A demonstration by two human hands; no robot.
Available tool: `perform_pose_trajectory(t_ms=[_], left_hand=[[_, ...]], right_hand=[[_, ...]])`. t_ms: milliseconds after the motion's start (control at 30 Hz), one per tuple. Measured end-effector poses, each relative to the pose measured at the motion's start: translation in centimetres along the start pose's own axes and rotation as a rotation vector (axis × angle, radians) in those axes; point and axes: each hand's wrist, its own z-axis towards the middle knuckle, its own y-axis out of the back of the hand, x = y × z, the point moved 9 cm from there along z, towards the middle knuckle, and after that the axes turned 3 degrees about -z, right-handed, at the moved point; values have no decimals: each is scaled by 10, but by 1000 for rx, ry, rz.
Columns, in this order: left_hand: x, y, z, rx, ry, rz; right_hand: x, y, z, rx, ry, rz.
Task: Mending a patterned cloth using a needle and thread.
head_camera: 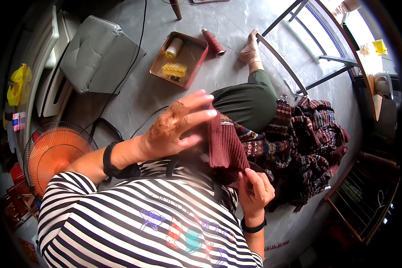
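A patterned knitted garment (271, 144) with a ribbed maroon band (226, 144) lies across my lap and spreads to the right. My left hand (181, 124) is at the upper left edge of the band, its fingers spread and the fingertips beside the knit; whether it grips the edge is unclear. Between the thumb and fingers of my right hand (256, 187), the lower right corner of the band is pinched. More patterned knitwear (318, 144) is heaped on the right. Whether a needle or thread is in either hand cannot be seen.
Ahead on the floor are a shallow red tin (198, 68) holding a white thread cone (174, 47) and yellow foam (174, 69), and a maroon thread cone (214, 43). An orange fan (58, 150) stands left, near a grey cushioned seat (90, 53) and black cable. A metal-legged table (372, 83) is right.
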Motion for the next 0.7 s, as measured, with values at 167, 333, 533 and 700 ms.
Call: perform_pose_trajectory(t_ms=[167,333,533,700], left_hand=[[-8,-3,-1,19,-51,63],[-20,-27,-5,196,-200,184],[-15,-44,-2,207,-200,180],[-22,-46,4,170,-221,114]], right_hand=[[-13,9,-6,-30,-77,-27],[-15,5,-3,7,-251,161],[-16,-55,-16,478,-553,496],[-33,-80,-34,477,-1038,1133]])
